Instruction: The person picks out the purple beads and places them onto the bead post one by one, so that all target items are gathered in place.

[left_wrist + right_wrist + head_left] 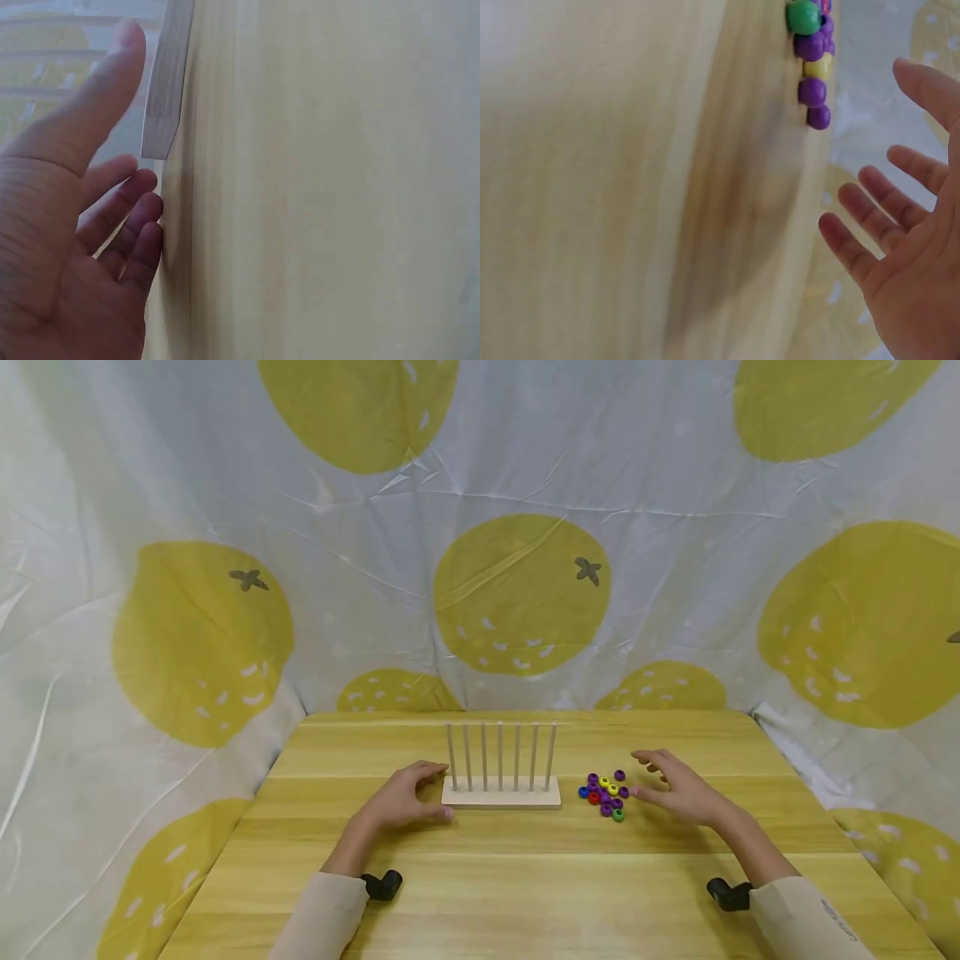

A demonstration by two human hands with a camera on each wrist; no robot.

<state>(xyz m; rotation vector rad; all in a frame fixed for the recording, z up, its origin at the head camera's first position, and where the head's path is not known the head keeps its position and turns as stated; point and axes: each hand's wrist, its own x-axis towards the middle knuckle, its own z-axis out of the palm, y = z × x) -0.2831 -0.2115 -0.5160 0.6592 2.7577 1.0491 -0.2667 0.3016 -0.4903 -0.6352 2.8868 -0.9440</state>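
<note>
A wooden peg rack stands upright on the table, with several thin bare rods rising in a row from its flat base. My left hand is at the rack's left end, thumb and fingers spread on either side of that corner; in the left wrist view the base sits just beyond the fingers, and nothing is held. To the rack's right lies a loose cluster of round beads, mostly purple, with yellow, blue, red and green ones. Right beside the cluster hovers my right hand, fingers loosely extended and holding nothing. A green bead shows in the right wrist view.
The wood-grain table reaches back to a hanging cloth printed with large yellow fruit, which also covers both sides. A black wrist camera sits at the left sleeve and another black wrist camera at the right sleeve.
</note>
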